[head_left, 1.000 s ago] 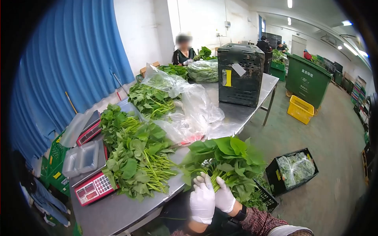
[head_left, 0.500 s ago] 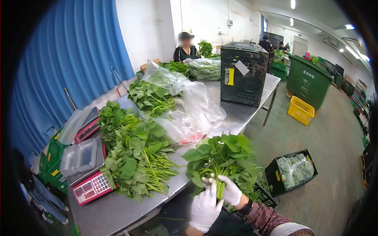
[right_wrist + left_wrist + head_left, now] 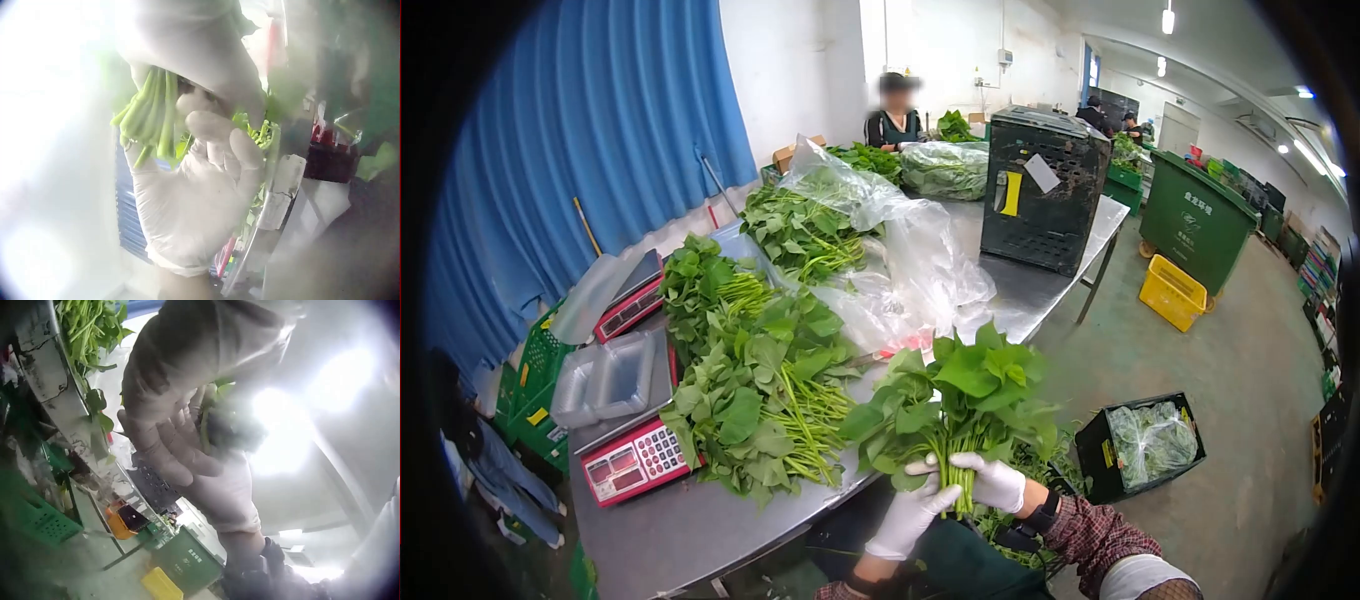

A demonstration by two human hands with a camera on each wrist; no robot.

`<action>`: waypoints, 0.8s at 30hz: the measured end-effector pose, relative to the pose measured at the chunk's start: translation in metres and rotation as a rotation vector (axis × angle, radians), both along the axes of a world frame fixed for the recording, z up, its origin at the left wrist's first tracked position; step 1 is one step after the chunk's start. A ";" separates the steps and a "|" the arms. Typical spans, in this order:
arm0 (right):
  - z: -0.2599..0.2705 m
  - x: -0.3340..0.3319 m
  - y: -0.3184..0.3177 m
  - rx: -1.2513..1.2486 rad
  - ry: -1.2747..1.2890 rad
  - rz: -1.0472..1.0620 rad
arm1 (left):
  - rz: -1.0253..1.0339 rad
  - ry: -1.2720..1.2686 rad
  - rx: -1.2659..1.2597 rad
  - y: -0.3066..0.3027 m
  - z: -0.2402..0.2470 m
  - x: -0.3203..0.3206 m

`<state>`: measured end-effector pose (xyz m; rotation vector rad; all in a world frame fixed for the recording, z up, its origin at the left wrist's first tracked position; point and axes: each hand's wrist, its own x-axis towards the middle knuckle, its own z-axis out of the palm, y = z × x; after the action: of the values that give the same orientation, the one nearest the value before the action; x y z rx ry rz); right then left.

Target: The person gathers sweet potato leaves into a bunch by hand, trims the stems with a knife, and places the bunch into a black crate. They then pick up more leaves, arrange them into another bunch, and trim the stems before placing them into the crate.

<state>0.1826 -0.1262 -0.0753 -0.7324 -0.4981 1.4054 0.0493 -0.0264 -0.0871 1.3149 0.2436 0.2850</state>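
Note:
In front of me, a bunch of leafy green stems [image 3: 960, 425] stands upright, leaves at the top. My white-gloved left hand [image 3: 915, 510] grips the lower stems from the left, thumb in front. From the other side my gloved right hand [image 3: 997, 484] wraps its fingers round the same stems. The right wrist view shows the cut stem ends [image 3: 150, 122] between both hands, with the left fingers curled beside them. Most of the bunch is hidden behind the gloves in the left wrist view. A large pile of the same greens [image 3: 765, 390] lies to the left on the metal table [image 3: 730, 545].
Red digital scales [image 3: 640, 462] with clear plastic trays [image 3: 605, 385] stand at the table's left. Behind lie clear plastic bags [image 3: 930, 255] and a black crate [image 3: 1045, 190]. A black crate of bagged greens [image 3: 1150, 440] sits on the floor at right. Another person [image 3: 894, 120] sits across the table.
Both hands have shifted on the stems, the left hand moving from over the stems to their left side. The bunch now stands more upright. The head view has turned slightly left.

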 end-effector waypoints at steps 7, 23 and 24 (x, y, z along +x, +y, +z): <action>0.035 -0.008 0.001 -0.467 -0.470 0.138 | -0.070 0.145 -0.356 -0.004 0.018 -0.002; 0.099 -0.011 -0.063 0.159 -1.863 -0.333 | -0.083 0.059 -0.551 -0.005 0.009 0.006; 0.107 -0.013 -0.057 0.119 -2.056 -0.524 | -0.076 0.065 -0.530 -0.006 0.009 0.006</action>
<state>0.1700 -0.1831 0.0314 -1.8685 -1.7010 -0.3390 0.0550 -0.0320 -0.0782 0.8071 0.2992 0.1012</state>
